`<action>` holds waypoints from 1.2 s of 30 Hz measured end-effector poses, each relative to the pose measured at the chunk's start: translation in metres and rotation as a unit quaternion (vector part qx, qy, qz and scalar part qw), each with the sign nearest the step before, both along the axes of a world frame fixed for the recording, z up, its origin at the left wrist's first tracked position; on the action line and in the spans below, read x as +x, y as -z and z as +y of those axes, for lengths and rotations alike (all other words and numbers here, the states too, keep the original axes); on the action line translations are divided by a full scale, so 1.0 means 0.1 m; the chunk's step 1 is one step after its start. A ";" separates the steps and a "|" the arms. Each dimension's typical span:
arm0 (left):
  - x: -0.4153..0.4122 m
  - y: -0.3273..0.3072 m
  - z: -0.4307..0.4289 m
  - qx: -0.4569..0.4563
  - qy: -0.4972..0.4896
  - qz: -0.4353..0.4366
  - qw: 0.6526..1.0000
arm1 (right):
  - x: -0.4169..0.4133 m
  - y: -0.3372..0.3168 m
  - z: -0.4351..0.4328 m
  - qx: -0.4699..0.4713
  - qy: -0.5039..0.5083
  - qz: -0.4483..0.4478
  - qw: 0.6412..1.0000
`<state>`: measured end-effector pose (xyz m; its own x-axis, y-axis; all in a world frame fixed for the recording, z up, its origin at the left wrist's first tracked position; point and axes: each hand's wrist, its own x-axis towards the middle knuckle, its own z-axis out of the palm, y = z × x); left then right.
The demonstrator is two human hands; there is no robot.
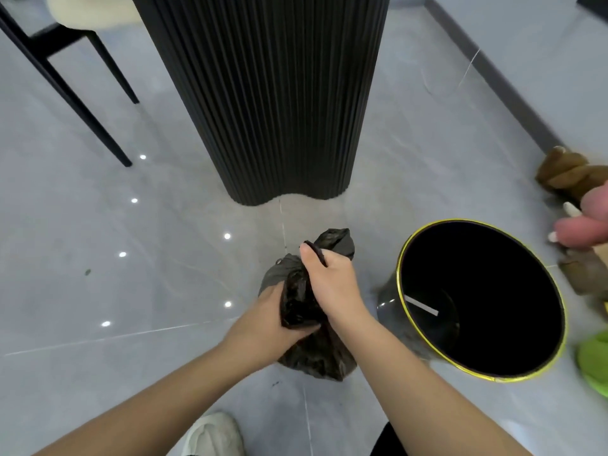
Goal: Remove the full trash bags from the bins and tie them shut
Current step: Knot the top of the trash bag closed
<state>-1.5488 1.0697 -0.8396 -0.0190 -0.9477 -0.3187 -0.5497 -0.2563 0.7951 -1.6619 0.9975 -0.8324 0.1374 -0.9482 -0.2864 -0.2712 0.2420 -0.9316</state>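
Observation:
A full black trash bag [316, 357] sits on the grey floor in front of me, its top gathered into twisted ends. My left hand [263, 320] grips the bunched plastic low on the bag's neck. My right hand [332, 284] holds an upper strand of the bag, pinching it between thumb and fingers, while another loose end [339, 240] sticks up behind. To the right stands a black bin [477, 304] with a yellow-green rim, tilted toward me, with no bag inside and a white strip lying in it.
A black ribbed column [273, 93] rises straight ahead. Black chair legs [82, 103] stand at the far left. Plush toys [572, 179] and a green object [595, 360] lie by the right wall. My shoe [214, 436] is at the bottom edge.

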 end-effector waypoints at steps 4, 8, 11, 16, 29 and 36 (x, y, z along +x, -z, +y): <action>0.09 0.06 -0.08 -0.011 -0.129 -0.018 0.991 | -0.05 0.09 0.02 0.028 -0.049 0.036 0.998; 0.15 0.05 -0.18 0.019 -0.211 0.113 0.971 | -0.07 0.08 0.01 0.033 -0.127 0.050 0.990; 0.18 0.08 -0.15 0.023 -0.217 0.128 0.968 | -0.06 0.10 0.01 0.029 -0.141 0.065 0.987; 0.41 0.18 -0.13 -0.026 0.008 -0.137 0.990 | -0.11 0.11 -0.04 -0.020 -0.127 0.088 0.988; 0.30 0.24 -0.37 -0.022 -0.135 0.119 0.983 | -0.34 0.12 -0.11 -0.188 -0.181 0.320 0.911; 0.27 0.30 -0.43 0.057 -0.233 0.164 0.957 | -0.46 0.26 -0.16 -0.033 -0.174 0.257 0.950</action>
